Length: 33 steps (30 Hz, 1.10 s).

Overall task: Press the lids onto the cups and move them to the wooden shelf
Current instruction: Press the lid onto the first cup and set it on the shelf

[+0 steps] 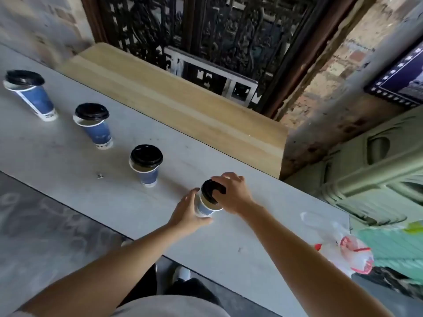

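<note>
Currently, from the head view, both hands meet at the nearest cup (206, 208), a blue and white paper cup standing upright on the grey bench (68, 161), towards its right end. The left hand (187, 211) wraps round the cup's wall from the left, fingers curled against it. The right hand (231, 194) comes in from the right and sits over the black lid (211, 191), its fingers bent round the lid's rim. The cup's long axis is vertical, so the push has to go straight down along it, with the right hand on top and the left bracing below. Whether the lid is already snapped home all the way round cannot be told.

Three more cups stand in a row running away to the left: the second cup (146, 172), the third cup (99, 131) and the far cup (36, 99). Each carries a black lid, and the far one's lid looks askew.

The wooden shelf (174, 97) runs along the bench's far edge, beyond the held cup and away from the person, so I judge the carry to be a short reach forward. A plastic bag (348, 250) lies at the bench's right corner.
</note>
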{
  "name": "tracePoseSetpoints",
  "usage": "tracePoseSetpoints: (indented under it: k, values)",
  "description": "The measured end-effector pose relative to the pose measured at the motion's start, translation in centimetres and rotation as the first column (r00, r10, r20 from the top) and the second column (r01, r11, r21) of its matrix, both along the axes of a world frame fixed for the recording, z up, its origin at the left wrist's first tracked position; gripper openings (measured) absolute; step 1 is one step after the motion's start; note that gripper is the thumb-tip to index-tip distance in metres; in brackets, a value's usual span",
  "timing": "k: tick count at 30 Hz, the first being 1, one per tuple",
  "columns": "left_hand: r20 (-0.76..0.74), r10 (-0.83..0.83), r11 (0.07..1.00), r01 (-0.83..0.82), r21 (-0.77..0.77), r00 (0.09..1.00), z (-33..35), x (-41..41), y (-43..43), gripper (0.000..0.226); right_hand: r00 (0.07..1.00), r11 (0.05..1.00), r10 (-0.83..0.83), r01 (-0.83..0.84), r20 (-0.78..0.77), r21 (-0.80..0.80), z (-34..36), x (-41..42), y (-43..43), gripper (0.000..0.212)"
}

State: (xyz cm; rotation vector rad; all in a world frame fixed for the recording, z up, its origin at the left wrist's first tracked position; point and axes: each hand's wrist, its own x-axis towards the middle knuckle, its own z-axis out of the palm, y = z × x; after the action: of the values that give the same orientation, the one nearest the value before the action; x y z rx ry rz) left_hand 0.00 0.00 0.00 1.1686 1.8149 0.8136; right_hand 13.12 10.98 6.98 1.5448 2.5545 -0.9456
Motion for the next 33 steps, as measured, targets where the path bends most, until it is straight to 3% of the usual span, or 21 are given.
tracePoseSetpoints:
  k: [7,21,28,30,31,33]
  values:
    - [0.132,0.057,0.989,-0.074,0.129,0.99,-1.0,1.2,1.1,0.078,1.0,1.0,-0.002,0.002,-0.005,-0.008,-1.3,0.9,-0.4,0.041]
    - [0.191,0.054,0.988,-0.079,0.129,0.98,-1.2,1.8,0.7,0.081,0.974,0.973,0.213,-0.205,-0.073,0.106,-0.5,3.0,-1.3,0.036]
    - [0.177,0.041,0.993,-0.059,0.101,0.983,-0.9,1.7,0.7,0.07,0.989,0.993,0.113,-0.109,-0.091,0.045,-0.6,2.1,-1.1,0.035]
    - [0.353,0.087,0.996,-0.089,-0.011,0.931,-0.4,1.0,0.9,0.06,0.99,0.999,0.04,-0.04,-0.135,0.008,-1.0,2.1,-1.3,0.035]
    - [0.487,0.18,0.984,-0.154,-0.093,0.855,0.0,0.7,1.1,0.051,0.987,1.0,0.001,-0.002,-0.161,-0.007,-1.2,2.1,-1.5,0.035]
    - [0.682,0.402,0.915,-0.285,-0.284,0.611,0.9,0.2,1.4,0.028,0.971,0.997,-0.081,0.077,-0.223,-0.026,-1.6,2.1,-2.0,0.035]
